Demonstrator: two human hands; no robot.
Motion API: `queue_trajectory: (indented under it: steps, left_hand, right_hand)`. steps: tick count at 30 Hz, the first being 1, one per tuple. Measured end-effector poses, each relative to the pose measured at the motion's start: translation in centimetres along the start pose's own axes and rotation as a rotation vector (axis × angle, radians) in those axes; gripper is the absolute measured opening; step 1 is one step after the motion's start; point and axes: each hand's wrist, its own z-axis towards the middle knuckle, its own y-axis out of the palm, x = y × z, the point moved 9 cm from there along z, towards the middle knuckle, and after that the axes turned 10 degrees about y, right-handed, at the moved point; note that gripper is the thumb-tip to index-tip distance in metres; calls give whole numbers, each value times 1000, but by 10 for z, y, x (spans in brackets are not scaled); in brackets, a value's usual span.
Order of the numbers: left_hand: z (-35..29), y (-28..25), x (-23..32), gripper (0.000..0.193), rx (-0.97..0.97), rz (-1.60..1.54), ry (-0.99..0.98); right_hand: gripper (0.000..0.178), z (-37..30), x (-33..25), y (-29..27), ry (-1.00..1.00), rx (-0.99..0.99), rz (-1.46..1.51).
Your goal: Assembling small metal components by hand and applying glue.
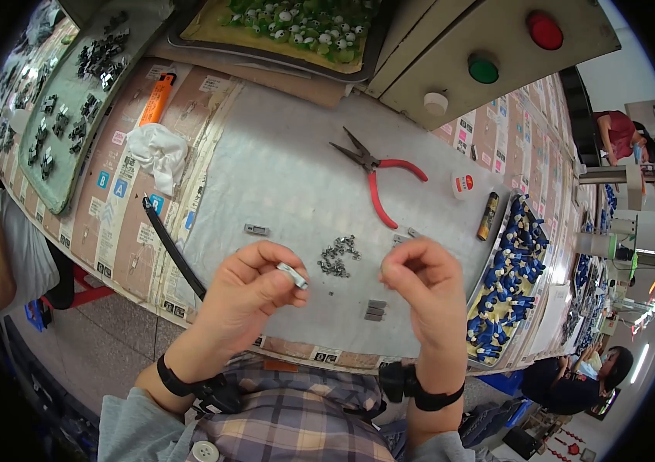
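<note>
The small metal piece sits in the left hand, a short silvery block whose long axis runs from about ten o'clock to four o'clock, its free end poking out toward the right hand. The left hand hovers above the near edge of the table, forearm coming up from seven o'clock, wrist bent so the knuckles face up and the fingers curl inward; thumb and forefinger are pinched shut on the piece, the other fingers folded beneath. The right hand hangs just across from it at three o'clock, forearm rising almost straight from six o'clock, the fingers bunched into a loose fist with the fingertips drawn together toward the left hand; whether something tiny sits between them I cannot tell. The two hands are near each other but apart. Both wrists wear black straps. On the grey mat below and between the hands lies a little heap of metal bits, and at about five o'clock from that, a few flat grey blocks; one more grey block lies at ten o'clock from the heap. Further back, at one o'clock, red-handled pliers lie with the nose pointing to ten o'clock. A tray of blue parts stands off at three o'clock, a crumpled white cloth and an orange lighter at eleven.
</note>
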Motion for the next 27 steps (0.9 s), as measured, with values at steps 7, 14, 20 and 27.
queue_trajectory:
  steps: [7,14,20,27]
  left_hand:
    - [-3,30,-22,14,-107,28,-97]
    - [-4,33,-24,13,-93,99,-95]
    - [-5,29,-32,18,-46,100,-133]
    - [-4,29,-33,18,-54,93,-145]
  right_hand:
    - [11,-28,32,33,227,-373,852]
    - [10,-32,37,45,274,-418,971]
    - [9,-36,37,41,259,-328,901]
    - [8,-36,19,23,-13,-86,546]
